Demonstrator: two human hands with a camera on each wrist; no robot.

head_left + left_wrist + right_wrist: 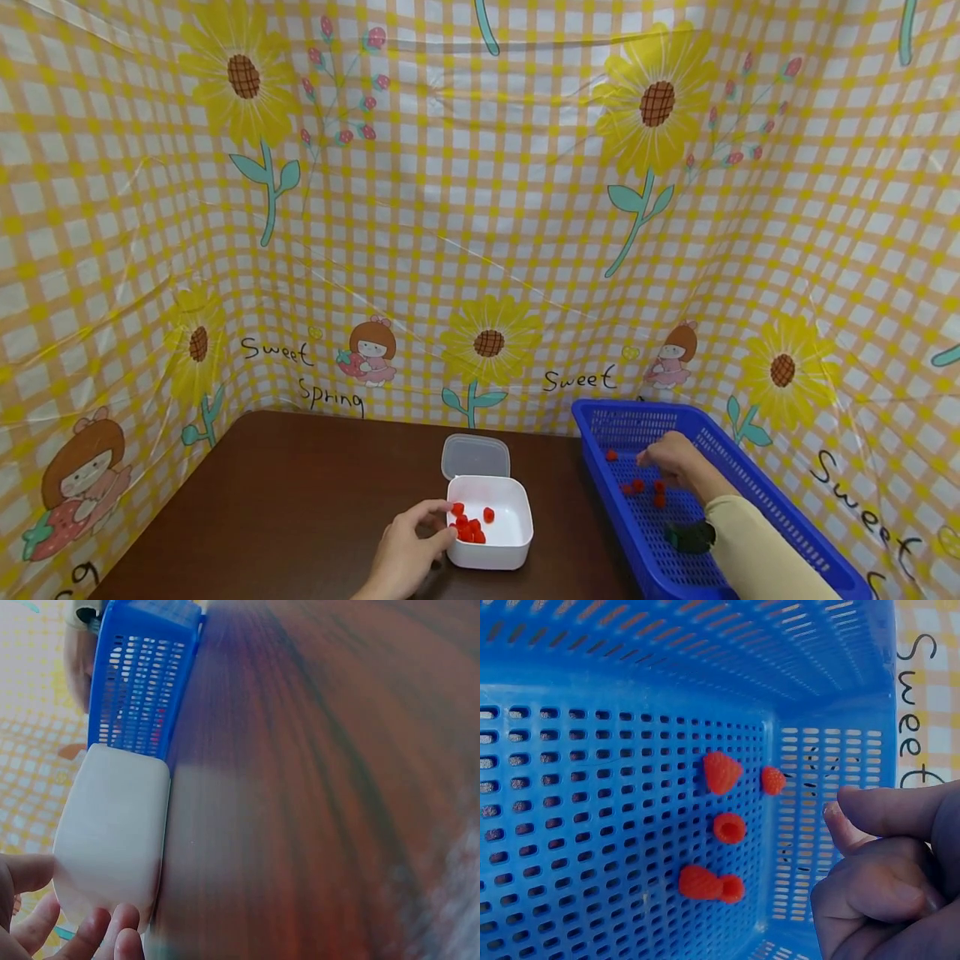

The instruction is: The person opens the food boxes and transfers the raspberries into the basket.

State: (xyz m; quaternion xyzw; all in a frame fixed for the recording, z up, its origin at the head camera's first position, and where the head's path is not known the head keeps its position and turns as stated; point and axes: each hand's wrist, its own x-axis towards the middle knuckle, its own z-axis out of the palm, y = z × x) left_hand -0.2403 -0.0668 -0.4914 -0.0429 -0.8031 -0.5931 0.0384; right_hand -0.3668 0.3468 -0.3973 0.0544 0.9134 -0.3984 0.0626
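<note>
Red raspberries (465, 527) lie in a white square box (512, 550), mostly on its left side. My left hand (408, 537) is at the box's left wall, fingers apart, fingertips at or touching it; the left wrist view shows them around the end of the white box (112, 817). My right hand (675, 462) hangs inside a blue perforated basket (600, 492). In the right wrist view, the right hand (892, 877) has thumb and index tips close together and other fingers curled, with nothing visible between them. Several raspberries (722, 772) lie on the basket floor beside it.
A translucent lid (476, 457) lies behind the white box on the dark brown table (315, 492). Under the right forearm in the basket is a dark object (690, 537), probably the wrist camera. A checked sunflower cloth (487, 208) walls the back and sides.
</note>
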